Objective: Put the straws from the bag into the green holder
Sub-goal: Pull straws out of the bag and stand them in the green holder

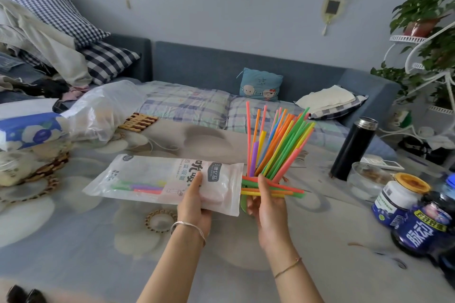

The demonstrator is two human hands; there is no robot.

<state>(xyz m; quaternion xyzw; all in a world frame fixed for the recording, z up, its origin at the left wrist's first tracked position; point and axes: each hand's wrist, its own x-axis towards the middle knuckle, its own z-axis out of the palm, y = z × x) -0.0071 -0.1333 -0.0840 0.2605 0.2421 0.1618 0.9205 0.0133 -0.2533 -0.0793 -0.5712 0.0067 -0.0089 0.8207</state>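
Living room, sofa behind, low table (73, 241) with a floral cloth up front. Clutter at the right edge: black flask (353, 149), glass bowl (366, 181), blue jars (398, 200). Tissue pack (29, 133) at left.

Left hand (194, 202) holds the bag (157, 179) flat above the table, thumb on top, fingers under, gripping near the open end, which points right. Right hand (267, 202) is closed around a small bunch of straws (273, 190) that sticks out sideways from the bag mouth, thumb over them; their left ends look to be just at or barely out of the opening, can't tell which.

Green holder (243, 204) is mostly hidden behind the right hand and bag edge, only a green sliver shows. A big fan of straws (278, 145) already stands upright in it, leaning right.

Progress: most of the job looks done. Left: the bunch in the right hand needs dropping in, plus a few straws (140, 188) visible through the bag at its closed end, green, purple, red, yellow. Probably one or two more pulls.
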